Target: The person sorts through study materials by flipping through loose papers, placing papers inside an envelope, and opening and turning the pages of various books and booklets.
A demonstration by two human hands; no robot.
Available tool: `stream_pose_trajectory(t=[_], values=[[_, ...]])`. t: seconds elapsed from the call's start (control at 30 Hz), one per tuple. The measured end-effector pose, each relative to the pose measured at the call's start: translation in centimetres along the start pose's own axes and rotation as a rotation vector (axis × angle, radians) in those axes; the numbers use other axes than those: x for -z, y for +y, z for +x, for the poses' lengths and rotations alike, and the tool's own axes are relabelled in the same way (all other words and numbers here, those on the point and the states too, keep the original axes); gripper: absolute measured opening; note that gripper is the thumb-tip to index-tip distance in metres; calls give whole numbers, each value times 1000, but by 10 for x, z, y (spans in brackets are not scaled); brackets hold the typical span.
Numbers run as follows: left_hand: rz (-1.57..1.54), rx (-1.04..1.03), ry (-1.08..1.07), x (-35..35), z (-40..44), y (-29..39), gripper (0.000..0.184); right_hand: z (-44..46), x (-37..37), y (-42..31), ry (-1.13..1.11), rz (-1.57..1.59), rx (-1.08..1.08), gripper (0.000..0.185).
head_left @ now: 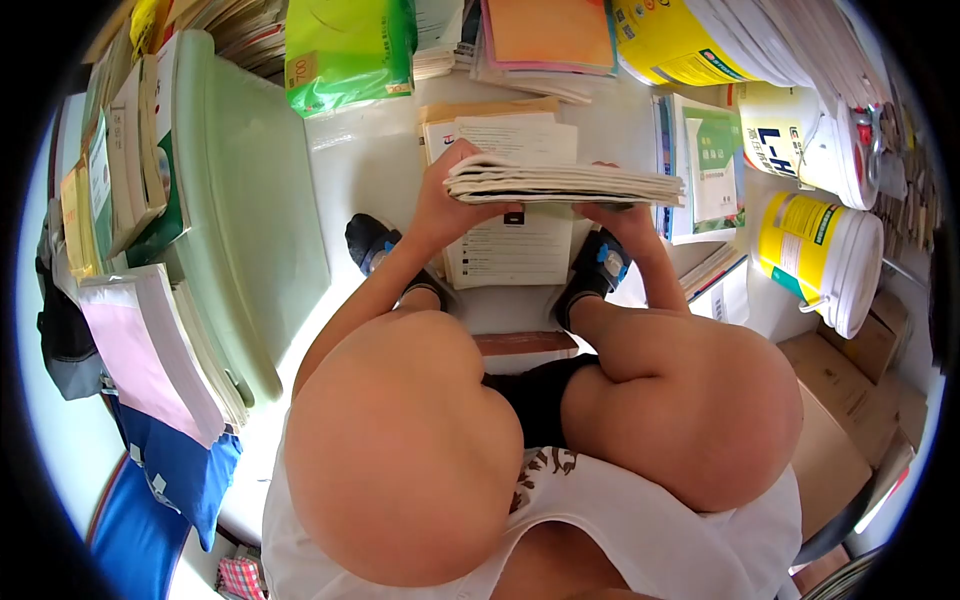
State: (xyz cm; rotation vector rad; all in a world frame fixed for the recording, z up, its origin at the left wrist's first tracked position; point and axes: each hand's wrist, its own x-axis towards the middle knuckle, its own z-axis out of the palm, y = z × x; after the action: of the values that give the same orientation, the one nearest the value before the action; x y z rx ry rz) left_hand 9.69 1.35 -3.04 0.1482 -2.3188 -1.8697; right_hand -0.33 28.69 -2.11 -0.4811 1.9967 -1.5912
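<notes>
Between my knees and the floor papers, a stack of folded papers (565,183) is held level, its layered edges facing me. My left hand (445,200) grips the left end, thumb below and fingers partly hidden behind. At the other end my right hand (622,222) is closed on the stack from beneath, with fingertips showing at the far side. Directly under it, a pile of printed sheets (515,250) lies on the floor between my feet, partly covered from view. A brown envelope or folder (540,106) shows at the pile's far edge.
A pale green bin or box (260,200) stands at left, near upright books (135,160) and a pink-covered stack (150,345). Ahead are a green plastic package (350,50) and orange-topped papers (548,35). Books (712,165) and yellow-white buckets (815,250) line the right, with cardboard boxes (850,385) nearer.
</notes>
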Motion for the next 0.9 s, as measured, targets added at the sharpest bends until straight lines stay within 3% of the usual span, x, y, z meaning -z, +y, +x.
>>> stream_pose_trajectory(t=[0.03,0.07,0.2,0.33,0.53,0.63,0.73,0.8,0.83,0.9], values=[[75,-34,0,-1,1,-5,45,3,-2,0,-75,-3,60,43],[71,-106,33,-2,1,-10,39,8,-1,-2,-149,15,197,29],[-40,-267,62,-2,3,-10,30,11,-4,-16,-126,130,265,16],[-124,-301,42,-1,8,-18,31,13,0,-20,-80,265,250,20],[123,-377,109,-6,0,-26,33,16,0,14,-47,217,246,30],[205,-244,152,-8,-5,-17,27,14,-2,12,-41,149,186,36],[264,-354,176,-6,2,-20,24,17,-3,5,-55,265,120,33],[411,-430,119,-4,7,-16,27,14,-3,-5,145,-21,-43,40],[420,-429,128,-4,7,-10,27,17,-1,-7,135,-19,-36,40],[210,-165,144,-5,6,9,41,18,6,-10,98,16,-43,46]])
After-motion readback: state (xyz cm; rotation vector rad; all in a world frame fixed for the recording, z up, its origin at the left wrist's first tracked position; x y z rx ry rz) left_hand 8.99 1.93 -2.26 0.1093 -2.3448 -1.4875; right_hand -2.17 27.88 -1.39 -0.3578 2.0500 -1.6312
